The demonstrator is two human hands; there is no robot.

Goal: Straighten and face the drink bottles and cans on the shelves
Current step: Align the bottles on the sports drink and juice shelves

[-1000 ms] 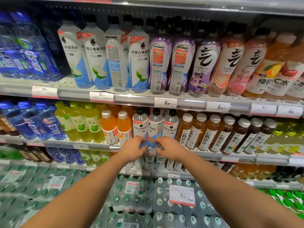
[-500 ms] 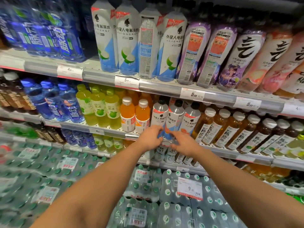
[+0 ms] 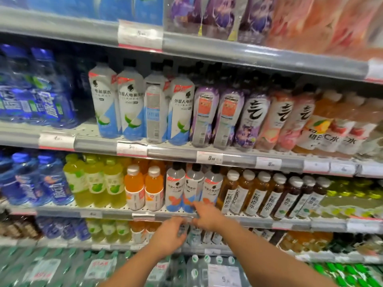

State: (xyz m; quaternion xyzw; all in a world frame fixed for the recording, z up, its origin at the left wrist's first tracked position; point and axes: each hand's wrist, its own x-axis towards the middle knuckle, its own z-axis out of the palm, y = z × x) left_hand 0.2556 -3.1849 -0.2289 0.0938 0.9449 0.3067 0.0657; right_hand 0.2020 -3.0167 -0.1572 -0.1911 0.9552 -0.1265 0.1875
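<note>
Hands meet at six o'clock — left hand curls around a small bottle below the shelf edge; right hand lies loose-fingered, gripping nothing.

Grey metal shelf rails run across, dotted with white price tags edged in red. Deep blue plastic bottles with white lettering fill the left end of the upper-middle shelf. Next come white-and-pale-blue bottles with a green-and-white fruit mark and red corner flash, then purple-patterned bottles with an orange panel, then pink peach-printed bottles with bold black brushstrokes. One shelf down: yellow-green bottles, bright orange bottles with white caps, white bottles with orange and blue at the base, and amber-brown bottles with white labels.
</note>
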